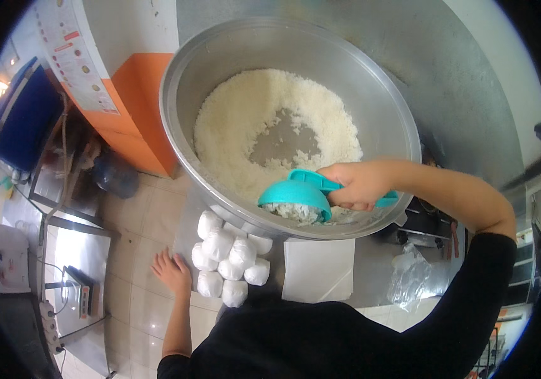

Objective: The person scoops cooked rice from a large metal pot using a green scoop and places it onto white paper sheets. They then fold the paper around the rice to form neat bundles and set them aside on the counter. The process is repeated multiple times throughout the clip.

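My right hand (358, 184) grips the handle of a teal plastic rice scoop (294, 194), tilted and holding white rice (294, 212), just inside the near rim of a large metal basin (294, 232). Cooked rice (232, 113) lies in a ring on the basin's floor, with bare metal showing in the middle. My left hand (171, 271) has its fingers apart and holds nothing, left of a pile of several white wrapped bundles (218, 244). A stack of white paper sheets (319, 270) lies on the metal counter, right of the bundles and below the basin.
A clear plastic bag (410, 277) lies on the counter at the right, near a stove (426, 227). At the left stand an orange and white pillar (133, 113), a metal table (81, 246) with a scale (83, 293), a power strip (50, 327) and a blue cool box (26, 118).
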{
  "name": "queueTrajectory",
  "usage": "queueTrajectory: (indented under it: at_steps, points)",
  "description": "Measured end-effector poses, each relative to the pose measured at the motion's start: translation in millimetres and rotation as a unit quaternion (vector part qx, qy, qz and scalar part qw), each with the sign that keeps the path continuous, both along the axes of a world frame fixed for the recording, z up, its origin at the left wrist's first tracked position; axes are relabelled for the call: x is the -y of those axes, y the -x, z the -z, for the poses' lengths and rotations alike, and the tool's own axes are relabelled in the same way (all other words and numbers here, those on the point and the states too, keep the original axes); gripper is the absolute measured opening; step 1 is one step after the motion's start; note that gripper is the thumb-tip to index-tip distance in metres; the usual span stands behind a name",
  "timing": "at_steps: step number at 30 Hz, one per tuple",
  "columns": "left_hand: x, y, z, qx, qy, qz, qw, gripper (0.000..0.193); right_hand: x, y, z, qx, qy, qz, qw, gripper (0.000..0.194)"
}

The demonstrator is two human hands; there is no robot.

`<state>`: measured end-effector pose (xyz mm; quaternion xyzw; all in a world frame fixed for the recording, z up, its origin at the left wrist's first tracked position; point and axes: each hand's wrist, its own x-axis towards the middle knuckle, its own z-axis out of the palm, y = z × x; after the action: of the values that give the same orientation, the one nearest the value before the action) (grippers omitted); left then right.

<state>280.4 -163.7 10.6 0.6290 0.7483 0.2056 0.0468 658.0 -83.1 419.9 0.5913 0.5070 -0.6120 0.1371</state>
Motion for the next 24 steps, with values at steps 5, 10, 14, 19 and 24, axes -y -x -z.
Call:
queueTrajectory:
  at_steps: [5, 10, 14, 19, 24]
  points:
    - [1.6, 4.1, 7.1, 0.011, 0.025, -0.004, 1.0, 0.043, 11.8, -28.9, -18.6, -0.005, -0.014, 0.008, 1.0, 0.015]
    - [1.7, 8.0, -8.3, 0.144, -0.054, -0.027, 0.988, 0.044, 19.9, -76.3, -33.4, -0.098, 0.076, 0.147, 0.981, 0.013]
    - [5.8, -14.7, -66.3, 0.297, -0.181, -0.055, 0.936, 0.04, 77.9, -119.5, -16.3, -0.499, 0.22, 0.252, 0.799, 0.026]
    - [103.8, -124.7, -108.2, 0.344, -0.061, 0.306, 0.886, 0.03, 208.7, -150.8, 63.3, -0.663, 0.141, 0.271, 0.683, 0.03]
    - [214.4, -224.4, -63.8, 0.203, 0.11, 0.621, 0.749, 0.046, 311.6, -160.2, 199.8, -0.526, 0.123, 0.459, 0.706, 0.066]
